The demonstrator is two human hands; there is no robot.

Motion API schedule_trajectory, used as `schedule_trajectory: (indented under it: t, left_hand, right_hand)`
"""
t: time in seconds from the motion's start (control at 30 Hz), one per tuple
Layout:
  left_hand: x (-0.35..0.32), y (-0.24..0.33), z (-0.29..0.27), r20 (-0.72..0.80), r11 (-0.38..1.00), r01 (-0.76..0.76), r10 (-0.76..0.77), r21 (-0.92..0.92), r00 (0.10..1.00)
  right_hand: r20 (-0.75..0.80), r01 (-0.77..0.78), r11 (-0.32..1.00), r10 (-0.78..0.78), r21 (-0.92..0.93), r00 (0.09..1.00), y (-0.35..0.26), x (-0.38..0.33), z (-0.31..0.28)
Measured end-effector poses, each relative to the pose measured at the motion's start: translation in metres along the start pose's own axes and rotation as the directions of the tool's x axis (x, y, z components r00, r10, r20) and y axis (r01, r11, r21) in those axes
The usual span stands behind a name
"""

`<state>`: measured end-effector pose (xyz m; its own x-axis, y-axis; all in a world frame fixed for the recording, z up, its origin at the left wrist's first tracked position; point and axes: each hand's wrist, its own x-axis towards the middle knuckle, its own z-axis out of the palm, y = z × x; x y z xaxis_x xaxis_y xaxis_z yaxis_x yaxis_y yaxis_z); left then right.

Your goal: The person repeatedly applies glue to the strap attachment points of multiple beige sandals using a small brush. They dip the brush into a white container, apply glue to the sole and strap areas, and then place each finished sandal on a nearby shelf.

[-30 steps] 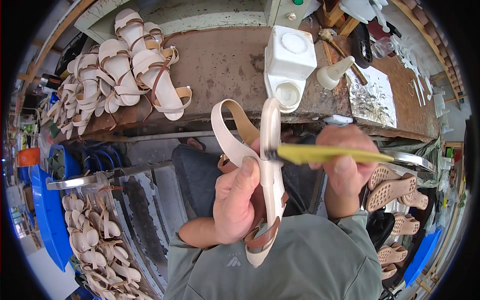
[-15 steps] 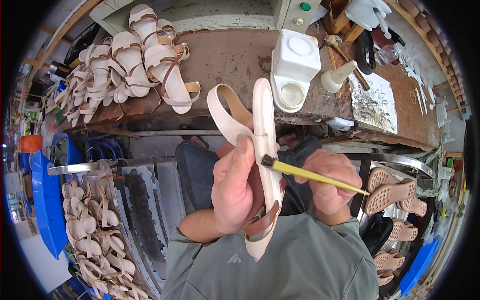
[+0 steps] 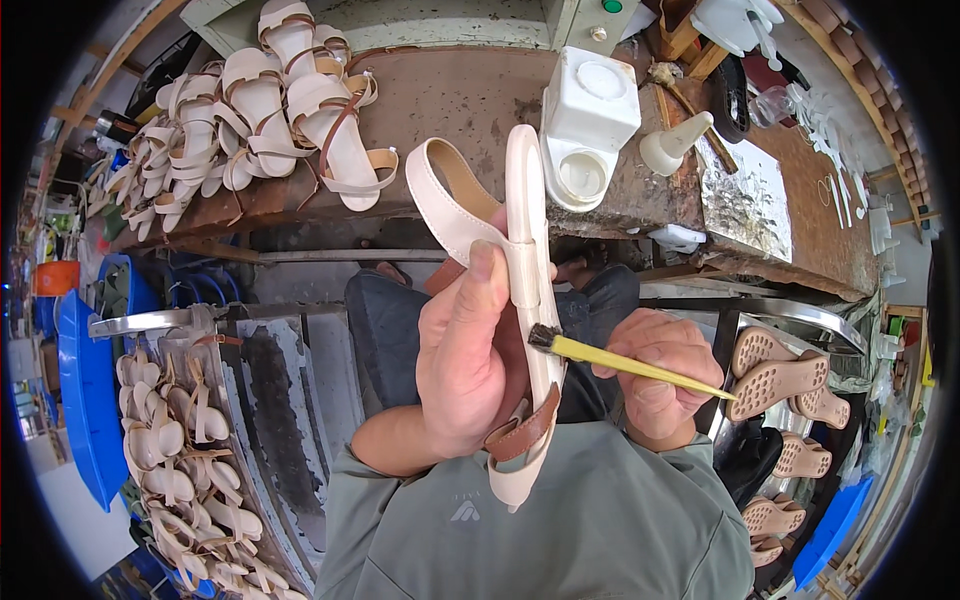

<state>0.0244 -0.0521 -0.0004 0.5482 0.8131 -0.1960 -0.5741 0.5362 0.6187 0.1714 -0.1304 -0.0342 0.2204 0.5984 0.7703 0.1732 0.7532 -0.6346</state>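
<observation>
Left hand (image 3: 470, 370) gripping cream sandal (image 3: 528, 300) edge-up at centre, exposing sole rim; right hand (image 3: 660, 375) pinching yellow brush (image 3: 625, 362), bristles touching rim.

Cream sandal (image 3: 527, 290) with tan heel strap, held edge-on and upright, yellow-handled brush (image 3: 625, 363) bristles touching its sole edge

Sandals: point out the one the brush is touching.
It is the pale sandal gripped upright in the left hand, edge toward the brush held by the right hand. The other sandals lie piled on the bench and rack.
</observation>
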Motion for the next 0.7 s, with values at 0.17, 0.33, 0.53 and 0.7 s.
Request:
schedule_trajectory:
  t: [0.17, 0.33, 0.53, 0.7]
  left_hand:
    - [-0.001, 0.003, 0.008, -0.009, 0.997, -0.073, 0.073, -0.019, 0.997]
    - [-0.002, 0.009, 0.001, 0.089, 0.999, -0.023, 0.026, -0.031, 0.996]
    - [-0.004, 0.01, 0.002, 0.102, 0.999, -0.027, 0.022, 0.043, 0.995]
    - [-0.007, 0.012, 0.003, 0.105, 0.991, -0.026, 0.011, 0.134, 0.994]
  right_hand:
    - [0.004, -0.019, 0.999, 0.019, 0.034, 1.0, -0.006, -0.003, 0.001]
    - [0.019, -0.038, 0.999, 0.037, 0.034, 0.999, -0.013, -0.002, 0.001]
    - [0.044, -0.021, 0.997, 0.017, 0.08, 0.999, -0.015, 0.0, -0.002]
    - [0.071, -0.092, 0.985, 0.083, 0.145, 0.994, -0.013, 0.01, -0.011]
